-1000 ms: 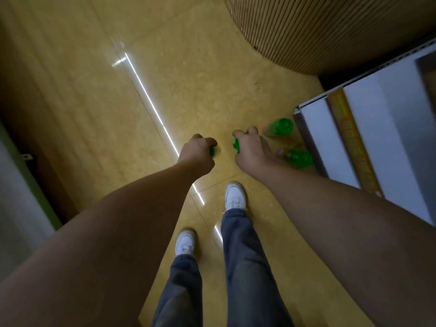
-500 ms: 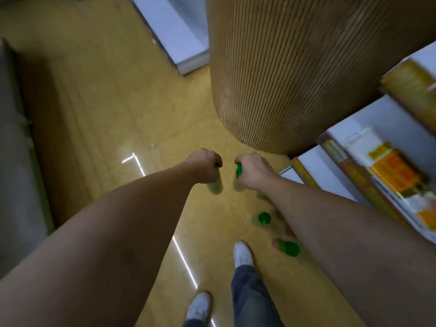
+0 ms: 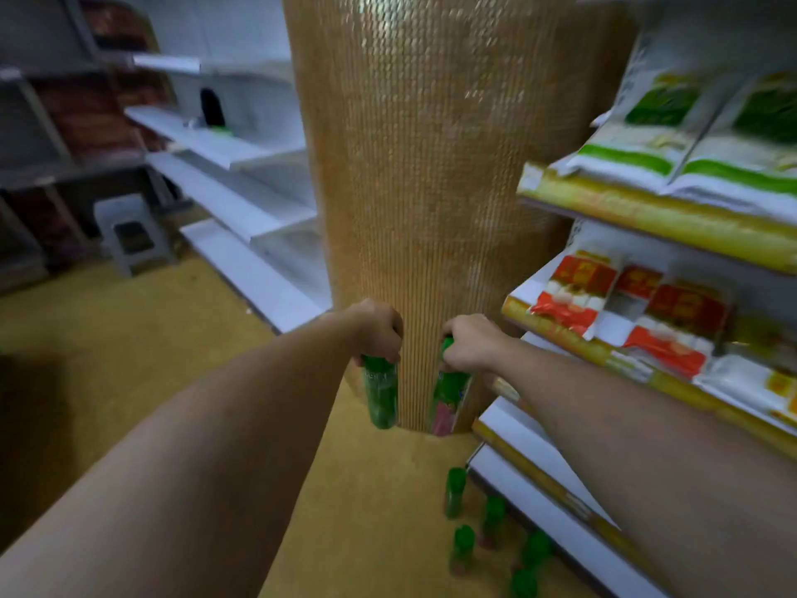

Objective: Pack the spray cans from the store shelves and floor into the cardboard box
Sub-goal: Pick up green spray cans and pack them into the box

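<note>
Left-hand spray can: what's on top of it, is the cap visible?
The left hand grips the spray can from above, fingers curled round its upper end. Its green body hangs free below. The very top and any nozzle are covered by the hand.

Ribbed column dead ahead; stocked shelves close right; floor cans below; open floor left.
</note>
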The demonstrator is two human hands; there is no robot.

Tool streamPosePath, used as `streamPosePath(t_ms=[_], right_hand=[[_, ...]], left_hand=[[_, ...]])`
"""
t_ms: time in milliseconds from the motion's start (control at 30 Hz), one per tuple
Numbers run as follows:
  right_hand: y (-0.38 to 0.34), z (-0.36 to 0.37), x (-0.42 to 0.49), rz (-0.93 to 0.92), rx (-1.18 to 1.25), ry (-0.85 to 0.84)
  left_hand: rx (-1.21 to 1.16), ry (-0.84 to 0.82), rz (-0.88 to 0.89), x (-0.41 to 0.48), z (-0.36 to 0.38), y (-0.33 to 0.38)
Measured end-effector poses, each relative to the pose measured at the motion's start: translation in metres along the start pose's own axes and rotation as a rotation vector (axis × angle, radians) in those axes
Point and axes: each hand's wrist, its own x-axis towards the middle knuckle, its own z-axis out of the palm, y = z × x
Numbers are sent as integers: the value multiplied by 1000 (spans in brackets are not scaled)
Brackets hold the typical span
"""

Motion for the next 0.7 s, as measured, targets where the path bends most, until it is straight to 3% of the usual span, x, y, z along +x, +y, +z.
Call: streamPosePath(t_ms=[400,700], right_hand=[[2,-137,-219,275,-11,337],[83,-156,-404,604,-16,531]], left_hand=[[176,104,402,-135,-70,162],[226,25,732,-213,-17,322]])
